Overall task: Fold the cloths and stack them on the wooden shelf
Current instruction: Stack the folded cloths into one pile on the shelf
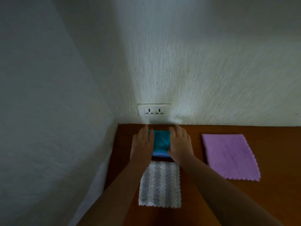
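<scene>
In the head view, my left hand and right hand lie on either side of a small folded teal cloth. The fingers are stretched out flat against its edges, so my grip is apart and clamped on nothing, only pressing and squaring. The frame is a little blurred at the fingertips, so I cannot tell whether my right thumb is tucked under the edge. The teal cloth sits on top of a folded blue cloth, whose rim shows just below it. The two make a short stack at the back of the wooden shelf, close to the wall and just beneath a white double socket. I judge that part done: two cloths folded and stacked. Between my forearms, nearer to me and just beside the stack, a grey and white striped cloth lies flat. It looks like a single layer, though I cannot be sure. Well apart to the right, a purple cloth is spread out on the shelf and looks unfolded. By my reckoning the job is about half done, with these two left to fold and add to the stack.
</scene>
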A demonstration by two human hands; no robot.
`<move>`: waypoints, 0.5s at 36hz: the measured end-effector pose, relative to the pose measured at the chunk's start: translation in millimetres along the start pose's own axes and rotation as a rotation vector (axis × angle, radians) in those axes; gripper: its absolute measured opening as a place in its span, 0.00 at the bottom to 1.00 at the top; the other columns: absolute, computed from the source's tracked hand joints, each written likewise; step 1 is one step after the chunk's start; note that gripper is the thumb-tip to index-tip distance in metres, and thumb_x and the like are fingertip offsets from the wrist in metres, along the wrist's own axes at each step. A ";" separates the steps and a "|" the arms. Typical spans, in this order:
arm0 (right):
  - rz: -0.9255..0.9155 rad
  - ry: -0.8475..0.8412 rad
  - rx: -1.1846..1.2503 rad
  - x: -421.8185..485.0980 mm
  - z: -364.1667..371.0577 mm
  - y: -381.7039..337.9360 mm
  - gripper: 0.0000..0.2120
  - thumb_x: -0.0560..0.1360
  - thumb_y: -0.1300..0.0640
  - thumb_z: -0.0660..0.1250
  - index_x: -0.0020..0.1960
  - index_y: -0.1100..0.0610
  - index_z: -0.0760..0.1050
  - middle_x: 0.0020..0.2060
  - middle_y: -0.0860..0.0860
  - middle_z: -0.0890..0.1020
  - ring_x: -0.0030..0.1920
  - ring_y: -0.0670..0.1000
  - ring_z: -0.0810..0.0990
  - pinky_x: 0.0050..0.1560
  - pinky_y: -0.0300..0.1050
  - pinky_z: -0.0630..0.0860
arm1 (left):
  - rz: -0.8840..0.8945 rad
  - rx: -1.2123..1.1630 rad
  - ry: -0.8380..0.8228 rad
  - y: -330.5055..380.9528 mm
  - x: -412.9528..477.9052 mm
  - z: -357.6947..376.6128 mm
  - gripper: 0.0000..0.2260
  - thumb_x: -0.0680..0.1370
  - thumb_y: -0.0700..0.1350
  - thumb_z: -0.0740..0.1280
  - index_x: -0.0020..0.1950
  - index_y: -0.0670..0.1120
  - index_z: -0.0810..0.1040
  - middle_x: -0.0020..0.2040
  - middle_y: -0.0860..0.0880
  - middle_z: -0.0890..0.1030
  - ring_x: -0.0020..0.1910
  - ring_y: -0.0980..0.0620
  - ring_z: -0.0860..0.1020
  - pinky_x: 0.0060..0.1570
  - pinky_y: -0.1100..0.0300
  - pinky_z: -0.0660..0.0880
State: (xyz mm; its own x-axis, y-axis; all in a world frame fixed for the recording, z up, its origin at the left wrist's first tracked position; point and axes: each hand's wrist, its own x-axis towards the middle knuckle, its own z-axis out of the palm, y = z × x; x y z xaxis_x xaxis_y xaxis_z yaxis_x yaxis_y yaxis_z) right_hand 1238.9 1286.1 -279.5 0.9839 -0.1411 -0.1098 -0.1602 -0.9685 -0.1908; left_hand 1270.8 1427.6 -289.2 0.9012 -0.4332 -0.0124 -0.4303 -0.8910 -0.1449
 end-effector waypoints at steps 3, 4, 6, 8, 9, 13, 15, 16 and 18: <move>-0.278 0.026 -0.242 2.2 -0.9 -6.0 0.37 0.76 0.54 0.63 0.76 0.60 0.45 0.75 0.61 0.47 0.75 0.63 0.48 0.71 0.63 0.50 | 0.192 0.133 -0.069 -0.6 3.3 -0.6 0.31 0.71 0.50 0.70 0.71 0.41 0.68 0.71 0.42 0.69 0.68 0.47 0.69 0.63 0.52 0.69; -0.361 -0.021 -0.317 2.4 -0.6 -7.4 0.35 0.78 0.54 0.58 0.76 0.62 0.42 0.75 0.61 0.43 0.75 0.62 0.44 0.71 0.63 0.47 | 0.247 0.166 -0.083 0.1 3.9 2.3 0.29 0.77 0.49 0.63 0.74 0.39 0.59 0.75 0.41 0.60 0.73 0.46 0.61 0.69 0.50 0.61; -0.418 -0.156 -0.389 2.3 1.4 -7.5 0.32 0.81 0.53 0.52 0.75 0.63 0.37 0.75 0.60 0.38 0.74 0.61 0.38 0.72 0.62 0.41 | 0.298 0.141 -0.207 1.4 5.7 9.1 0.26 0.82 0.44 0.51 0.76 0.38 0.44 0.77 0.40 0.46 0.76 0.45 0.46 0.73 0.48 0.47; -0.378 -0.251 -0.350 2.4 4.0 -5.3 0.32 0.81 0.54 0.51 0.75 0.62 0.34 0.75 0.58 0.37 0.74 0.59 0.36 0.72 0.60 0.40 | 0.264 0.084 -0.255 2.4 5.0 11.4 0.26 0.82 0.42 0.49 0.76 0.39 0.39 0.77 0.41 0.41 0.76 0.46 0.41 0.73 0.49 0.43; -0.353 -0.282 -0.321 2.1 7.3 -3.2 0.32 0.81 0.55 0.52 0.75 0.61 0.34 0.75 0.58 0.37 0.74 0.58 0.36 0.72 0.59 0.40 | 0.245 0.054 -0.267 3.1 3.9 12.7 0.26 0.82 0.42 0.49 0.75 0.40 0.38 0.77 0.42 0.39 0.76 0.46 0.40 0.73 0.50 0.43; -0.318 -0.306 -0.302 3.8 13.9 2.1 0.34 0.80 0.56 0.54 0.75 0.60 0.34 0.75 0.57 0.36 0.75 0.57 0.36 0.74 0.58 0.44 | 0.196 -0.021 -0.311 5.2 4.7 13.4 0.29 0.82 0.41 0.51 0.75 0.41 0.36 0.76 0.43 0.35 0.75 0.47 0.38 0.73 0.50 0.44; -0.325 -0.309 -0.334 5.4 12.3 2.2 0.35 0.80 0.56 0.55 0.75 0.60 0.34 0.75 0.57 0.36 0.75 0.57 0.37 0.74 0.58 0.45 | 0.201 -0.031 -0.327 3.1 7.5 15.5 0.30 0.82 0.43 0.53 0.75 0.41 0.35 0.76 0.43 0.35 0.75 0.47 0.37 0.73 0.49 0.44; -0.326 -0.308 -0.350 5.5 12.2 2.0 0.35 0.80 0.55 0.55 0.75 0.60 0.34 0.75 0.57 0.36 0.75 0.57 0.37 0.73 0.58 0.45 | 0.208 -0.029 -0.340 1.3 8.6 16.6 0.31 0.82 0.45 0.54 0.75 0.42 0.35 0.76 0.44 0.35 0.75 0.47 0.37 0.73 0.48 0.44; -0.318 -0.305 -0.369 4.7 12.4 1.0 0.34 0.80 0.55 0.53 0.75 0.61 0.33 0.75 0.57 0.36 0.75 0.57 0.37 0.73 0.58 0.44 | 0.217 -0.023 -0.357 -1.6 8.7 17.3 0.33 0.81 0.47 0.56 0.75 0.43 0.34 0.76 0.44 0.34 0.75 0.47 0.36 0.73 0.47 0.44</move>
State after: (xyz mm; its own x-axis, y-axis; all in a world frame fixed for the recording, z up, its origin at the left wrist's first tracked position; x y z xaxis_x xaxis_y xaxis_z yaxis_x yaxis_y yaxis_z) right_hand 1242.4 1287.1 -292.2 0.9031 0.1813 -0.3893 0.2319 -0.9689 0.0868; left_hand 1280.2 1427.6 -306.1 0.7488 -0.5408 -0.3831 -0.6098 -0.7886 -0.0786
